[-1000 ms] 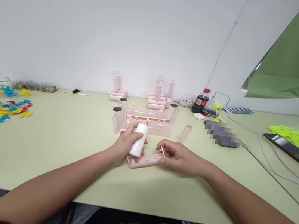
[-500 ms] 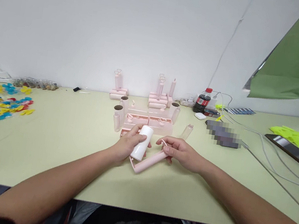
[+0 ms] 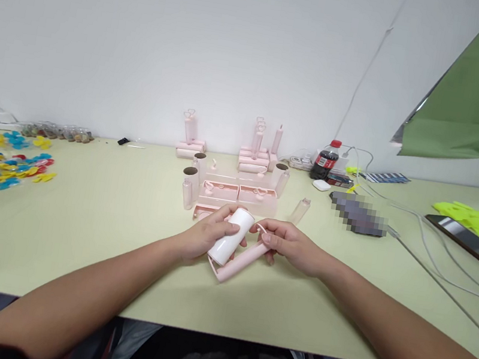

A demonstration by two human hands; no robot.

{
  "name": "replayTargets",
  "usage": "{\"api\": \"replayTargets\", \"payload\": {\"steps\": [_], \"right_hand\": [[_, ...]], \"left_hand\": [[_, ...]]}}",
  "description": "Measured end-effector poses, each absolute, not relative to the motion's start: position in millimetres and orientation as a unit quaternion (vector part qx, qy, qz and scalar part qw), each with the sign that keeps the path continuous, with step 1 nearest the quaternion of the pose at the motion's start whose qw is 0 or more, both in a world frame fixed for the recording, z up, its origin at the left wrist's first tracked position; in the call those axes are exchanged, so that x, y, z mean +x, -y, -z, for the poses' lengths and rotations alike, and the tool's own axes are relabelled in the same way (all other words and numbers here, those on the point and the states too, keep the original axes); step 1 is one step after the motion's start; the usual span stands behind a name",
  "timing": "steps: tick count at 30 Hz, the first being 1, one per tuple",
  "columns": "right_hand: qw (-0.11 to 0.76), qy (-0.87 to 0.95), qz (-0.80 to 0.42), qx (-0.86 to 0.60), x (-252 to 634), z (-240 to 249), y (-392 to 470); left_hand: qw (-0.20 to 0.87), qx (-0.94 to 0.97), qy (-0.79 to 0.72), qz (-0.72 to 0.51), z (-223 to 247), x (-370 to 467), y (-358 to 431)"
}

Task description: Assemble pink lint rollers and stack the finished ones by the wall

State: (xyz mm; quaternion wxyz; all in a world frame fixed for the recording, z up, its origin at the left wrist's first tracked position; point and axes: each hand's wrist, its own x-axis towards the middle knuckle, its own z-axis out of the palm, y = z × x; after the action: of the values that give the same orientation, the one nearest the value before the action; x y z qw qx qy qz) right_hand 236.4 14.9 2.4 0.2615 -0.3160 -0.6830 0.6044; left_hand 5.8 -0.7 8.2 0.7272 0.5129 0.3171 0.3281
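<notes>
Roll [image 3: 234,237] gripped by the left hand [image 3: 208,234], thumb laid along its upper side; holder [image 3: 242,262] pinched near its far right end by the right hand [image 3: 286,243]; both are held over the table [image 3: 124,216]; long axes slanted nearly alike, near left to far right; roll lies just left of the holder's bar, contact not discernible; forearms angled inward from both sides.

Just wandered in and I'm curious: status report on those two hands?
Left hand gripping white roll. Right hand holding pink holder. Roll tilted, seating unclear. Left fingertips showing between the two.
</notes>
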Motion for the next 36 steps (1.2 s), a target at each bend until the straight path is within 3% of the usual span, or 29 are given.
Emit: {"api": "replayTargets", "payload": {"steps": [9,15,20,36], "right_hand": [[0.271,0.660,-0.629,-0.309,232.7,1.0,-11.9],[0.281,0.606,-0.684,-0.293,231.9,5.1,-13.3],[0.282,0.641,-0.652,-0.291,231.0,6.1,-12.8],[0.292,0.715,-0.542,-0.332,224.7,4.3,-5.2]], "left_hand": [[0.606,0.679,-0.241,-0.336,-5.3,-4.1,-3.0],[0.365,0.862,-0.200,-0.289,-18.1,-12.8,1.6],[0.243,0.916,-0.207,-0.243,-17.8,-10.5,3.6],[0.135,0.900,-0.352,-0.220,-17.0,2.9,11.9]]}}
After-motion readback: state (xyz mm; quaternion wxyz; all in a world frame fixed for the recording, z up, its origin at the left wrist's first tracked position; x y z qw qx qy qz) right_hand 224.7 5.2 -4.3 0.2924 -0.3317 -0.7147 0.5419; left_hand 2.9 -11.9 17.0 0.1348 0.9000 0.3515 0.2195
